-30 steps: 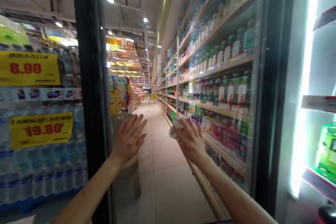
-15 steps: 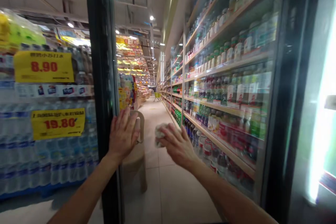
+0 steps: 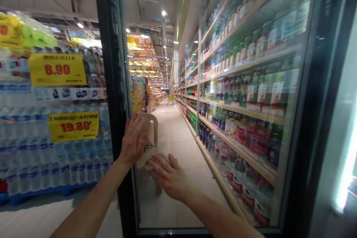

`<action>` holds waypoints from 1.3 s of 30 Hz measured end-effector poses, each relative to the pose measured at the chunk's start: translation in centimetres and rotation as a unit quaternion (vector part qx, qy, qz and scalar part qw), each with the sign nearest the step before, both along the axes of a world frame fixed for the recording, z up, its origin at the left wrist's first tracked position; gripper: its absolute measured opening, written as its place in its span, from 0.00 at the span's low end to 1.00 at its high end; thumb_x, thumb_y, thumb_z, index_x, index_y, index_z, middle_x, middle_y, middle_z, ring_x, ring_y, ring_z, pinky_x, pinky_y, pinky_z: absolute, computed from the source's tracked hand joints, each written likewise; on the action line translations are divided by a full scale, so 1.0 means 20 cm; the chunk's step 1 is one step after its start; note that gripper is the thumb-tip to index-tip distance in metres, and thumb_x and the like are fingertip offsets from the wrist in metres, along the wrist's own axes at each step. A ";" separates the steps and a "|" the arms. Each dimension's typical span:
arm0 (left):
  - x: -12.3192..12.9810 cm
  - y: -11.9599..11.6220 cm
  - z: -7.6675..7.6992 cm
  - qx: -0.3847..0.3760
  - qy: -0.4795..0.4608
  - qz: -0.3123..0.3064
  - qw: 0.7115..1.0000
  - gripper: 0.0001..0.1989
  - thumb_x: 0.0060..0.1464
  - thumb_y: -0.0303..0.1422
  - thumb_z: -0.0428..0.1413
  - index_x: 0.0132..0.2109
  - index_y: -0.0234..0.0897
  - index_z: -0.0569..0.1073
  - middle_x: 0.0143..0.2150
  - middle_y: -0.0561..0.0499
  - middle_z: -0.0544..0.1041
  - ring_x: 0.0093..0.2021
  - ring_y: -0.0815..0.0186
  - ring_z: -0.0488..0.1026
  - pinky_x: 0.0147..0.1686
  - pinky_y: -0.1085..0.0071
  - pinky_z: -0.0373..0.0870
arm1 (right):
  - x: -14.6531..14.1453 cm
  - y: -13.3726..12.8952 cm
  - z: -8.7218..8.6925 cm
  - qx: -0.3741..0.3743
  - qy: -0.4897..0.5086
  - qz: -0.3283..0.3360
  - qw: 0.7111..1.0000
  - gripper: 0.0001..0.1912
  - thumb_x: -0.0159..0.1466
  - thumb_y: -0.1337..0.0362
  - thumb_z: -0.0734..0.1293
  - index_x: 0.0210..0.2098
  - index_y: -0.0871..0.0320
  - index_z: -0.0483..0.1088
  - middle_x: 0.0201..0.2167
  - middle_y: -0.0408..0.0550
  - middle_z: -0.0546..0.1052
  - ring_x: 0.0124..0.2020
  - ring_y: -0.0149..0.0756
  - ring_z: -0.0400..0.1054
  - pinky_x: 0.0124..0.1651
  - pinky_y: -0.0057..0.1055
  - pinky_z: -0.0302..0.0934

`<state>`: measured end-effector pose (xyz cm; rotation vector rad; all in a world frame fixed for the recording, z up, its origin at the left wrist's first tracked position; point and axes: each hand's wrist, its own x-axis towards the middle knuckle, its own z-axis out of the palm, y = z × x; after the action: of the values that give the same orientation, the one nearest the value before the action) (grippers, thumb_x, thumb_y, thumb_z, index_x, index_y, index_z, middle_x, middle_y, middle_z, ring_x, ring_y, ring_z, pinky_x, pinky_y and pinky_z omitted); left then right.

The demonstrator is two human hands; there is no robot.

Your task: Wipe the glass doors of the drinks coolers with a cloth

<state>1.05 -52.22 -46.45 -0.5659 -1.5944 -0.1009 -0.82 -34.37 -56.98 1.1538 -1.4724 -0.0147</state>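
Your left hand (image 3: 135, 139) is open, fingers extended, at the inner edge of the glass door's dark frame (image 3: 110, 63). Your right hand (image 3: 170, 176) is spread flat over a blurred, pale cloth (image 3: 166, 157), low on the pane's left side.

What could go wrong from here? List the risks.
The door, if pushed, might swing and knock the chair seen through it. The left hand, at the door's edge, could get pinched if it shuts. The cloth could slip from under the right hand.
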 end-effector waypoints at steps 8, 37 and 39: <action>0.03 0.08 -0.32 -0.004 0.014 0.112 0.994 0.35 0.55 0.29 0.52 0.66 0.44 0.46 0.68 0.45 0.49 0.67 0.58 0.46 0.65 0.54 0.44 | -0.13 0.69 0.20 -0.385 -0.029 -0.145 0.911 0.23 0.62 0.67 0.59 0.57 0.51 0.63 0.66 0.52 0.52 0.67 0.47 0.42 0.64 0.53 0.41; -0.05 0.06 -0.46 -0.009 0.024 0.132 0.991 0.38 0.52 0.29 0.56 0.66 0.43 0.48 0.69 0.53 0.46 0.68 0.59 0.45 0.67 0.58 0.39 | -0.17 1.30 -0.26 -0.515 -0.082 -0.258 0.813 0.25 0.62 0.67 0.56 0.59 0.56 0.60 0.65 0.60 0.51 0.64 0.53 0.48 0.59 0.58 0.50; -0.06 0.05 -0.47 -0.005 0.024 0.129 0.991 0.37 0.52 0.30 0.55 0.66 0.44 0.48 0.69 0.54 0.46 0.67 0.57 0.46 0.67 0.55 0.41 | -0.18 1.30 -0.28 -0.570 -0.085 -0.257 0.776 0.26 0.63 0.67 0.55 0.61 0.59 0.57 0.65 0.63 0.49 0.64 0.55 0.47 0.57 0.59 0.52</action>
<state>-0.17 -51.19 -55.85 -0.3622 -1.6078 0.1142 -4.51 -8.40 -62.53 -0.2570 -1.5059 0.5490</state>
